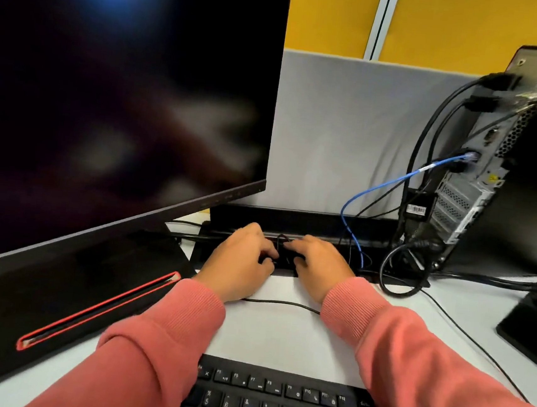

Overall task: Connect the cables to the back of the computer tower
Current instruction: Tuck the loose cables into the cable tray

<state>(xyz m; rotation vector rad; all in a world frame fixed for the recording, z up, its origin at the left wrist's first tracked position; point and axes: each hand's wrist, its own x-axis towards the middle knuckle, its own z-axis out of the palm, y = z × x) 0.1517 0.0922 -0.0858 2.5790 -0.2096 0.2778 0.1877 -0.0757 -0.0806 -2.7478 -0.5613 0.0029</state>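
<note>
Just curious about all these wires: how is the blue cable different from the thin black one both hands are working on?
The blue cable is plugged into the back of the computer tower; the thin black cable is not, pinched between the left hand and right hand. The blue cable arcs through the air; the black cable lies low by the desk's rear edge. Both are thin.

tower far right on bench, upright, rear panel w/ ports + vent slots turned toward cam. blue cable plugged in mid-panel, loops down behind bench edge. couple black cables plugged up top, arc down left side. thin black cable bundle center, pinched btwn both hands, coiled-ish, plug end not visible tbh.
</note>
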